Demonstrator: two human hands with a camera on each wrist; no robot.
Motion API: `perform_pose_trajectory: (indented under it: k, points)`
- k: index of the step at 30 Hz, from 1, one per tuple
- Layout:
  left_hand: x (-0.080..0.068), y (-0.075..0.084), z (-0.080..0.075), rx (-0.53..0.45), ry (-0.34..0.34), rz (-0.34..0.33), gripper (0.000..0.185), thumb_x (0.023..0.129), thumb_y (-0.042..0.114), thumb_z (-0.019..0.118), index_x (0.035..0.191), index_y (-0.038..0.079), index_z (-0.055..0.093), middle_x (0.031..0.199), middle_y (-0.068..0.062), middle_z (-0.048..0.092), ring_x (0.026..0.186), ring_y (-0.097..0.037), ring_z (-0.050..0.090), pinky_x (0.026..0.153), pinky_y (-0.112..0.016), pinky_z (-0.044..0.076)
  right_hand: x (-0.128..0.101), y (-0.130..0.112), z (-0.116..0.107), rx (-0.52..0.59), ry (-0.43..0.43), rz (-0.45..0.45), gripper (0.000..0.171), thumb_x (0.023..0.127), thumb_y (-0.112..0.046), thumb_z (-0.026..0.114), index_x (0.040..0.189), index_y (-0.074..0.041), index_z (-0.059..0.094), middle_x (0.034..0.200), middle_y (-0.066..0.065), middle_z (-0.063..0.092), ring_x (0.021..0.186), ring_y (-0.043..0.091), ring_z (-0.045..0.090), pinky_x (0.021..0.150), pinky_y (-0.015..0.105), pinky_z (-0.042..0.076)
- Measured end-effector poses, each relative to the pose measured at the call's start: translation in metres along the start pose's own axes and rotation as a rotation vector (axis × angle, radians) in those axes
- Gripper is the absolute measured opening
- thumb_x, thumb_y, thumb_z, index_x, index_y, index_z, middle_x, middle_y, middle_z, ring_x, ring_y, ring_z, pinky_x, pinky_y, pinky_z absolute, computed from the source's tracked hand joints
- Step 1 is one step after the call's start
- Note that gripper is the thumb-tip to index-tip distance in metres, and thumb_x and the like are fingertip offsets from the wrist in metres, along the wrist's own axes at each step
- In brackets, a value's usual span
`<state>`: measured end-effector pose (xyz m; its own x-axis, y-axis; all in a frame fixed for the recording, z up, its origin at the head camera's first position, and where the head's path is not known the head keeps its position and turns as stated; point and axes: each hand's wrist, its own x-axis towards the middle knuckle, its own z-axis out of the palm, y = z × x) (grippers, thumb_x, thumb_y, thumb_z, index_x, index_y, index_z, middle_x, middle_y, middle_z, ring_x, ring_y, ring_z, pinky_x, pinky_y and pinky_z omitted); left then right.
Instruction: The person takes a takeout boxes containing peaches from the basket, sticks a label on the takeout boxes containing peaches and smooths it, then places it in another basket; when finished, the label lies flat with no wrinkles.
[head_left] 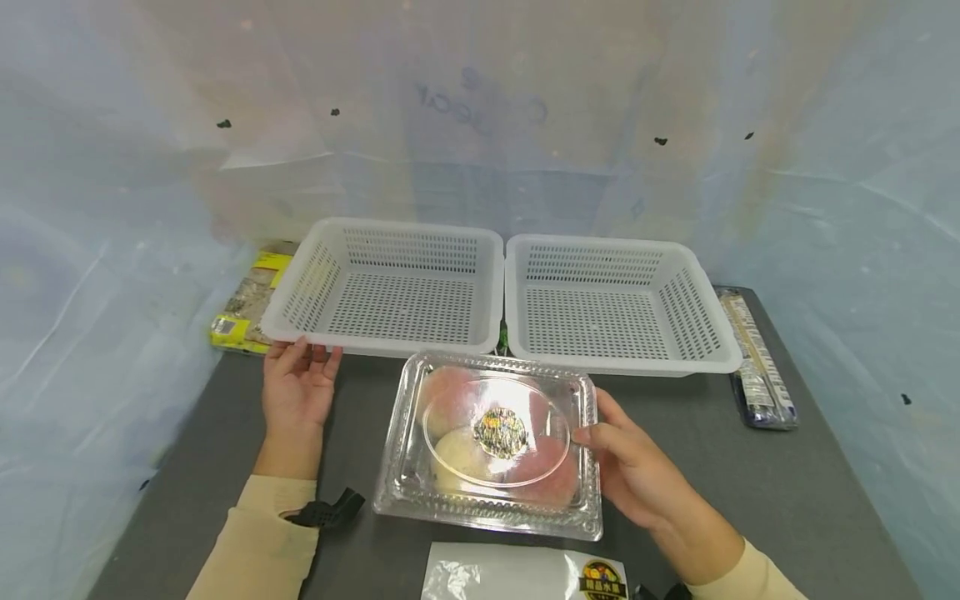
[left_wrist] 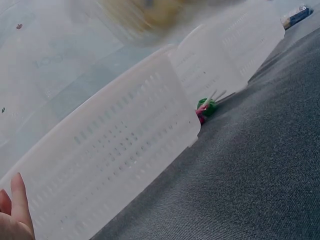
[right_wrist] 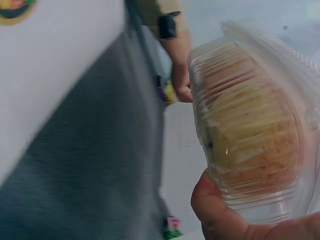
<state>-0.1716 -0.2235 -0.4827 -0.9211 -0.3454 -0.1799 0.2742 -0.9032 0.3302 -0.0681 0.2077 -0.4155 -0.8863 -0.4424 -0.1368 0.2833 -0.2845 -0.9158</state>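
Note:
A clear plastic clamshell box holds several round red and yellowish fruits and has a sticker on its lid. My right hand grips the box by its right edge, thumb on top, raised over the table. In the right wrist view, ribbed sides of the box show above the thumb. My left hand is at the front rim of the left white basket, its fingers loosely extended; whether they touch the rim is hard to tell. Some of its fingers show in the left wrist view.
A second white basket stands right of the first. A yellow packet lies at the left, a dark-edged packet at the right. Green-and-pink wrapped items sit between the baskets. A white sheet with a round logo lies in front.

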Motion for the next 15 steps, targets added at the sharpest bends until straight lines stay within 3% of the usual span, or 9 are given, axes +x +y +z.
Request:
perform_pose_trajectory:
  k: [6,15]
  points:
    - [0.001,-0.001,-0.003,0.031,-0.026,0.011,0.040,0.109,-0.009,0.058,0.144,0.005,0.046,0.107,-0.015,0.063,0.081,-0.027,0.063,0.071,-0.045,0.066,0.003,-0.019,0.000,0.035,-0.030,-0.090,0.062,0.103,0.001,0.042,0.162,-0.019,0.039,0.129,0.007,0.066,0.109,0.018,0.068,0.091,0.041,0.059]
    - [0.002,0.000,-0.005,-0.003,-0.039,0.008,0.029,0.109,-0.010,0.058,0.133,0.004,0.051,0.101,-0.016,0.063,0.082,-0.029,0.063,0.072,-0.047,0.065,0.018,-0.040,-0.002,0.051,-0.010,-0.158,0.064,0.107,-0.002,0.039,0.168,-0.019,0.028,0.140,0.008,0.059,0.116,0.021,0.067,0.092,0.045,0.059]
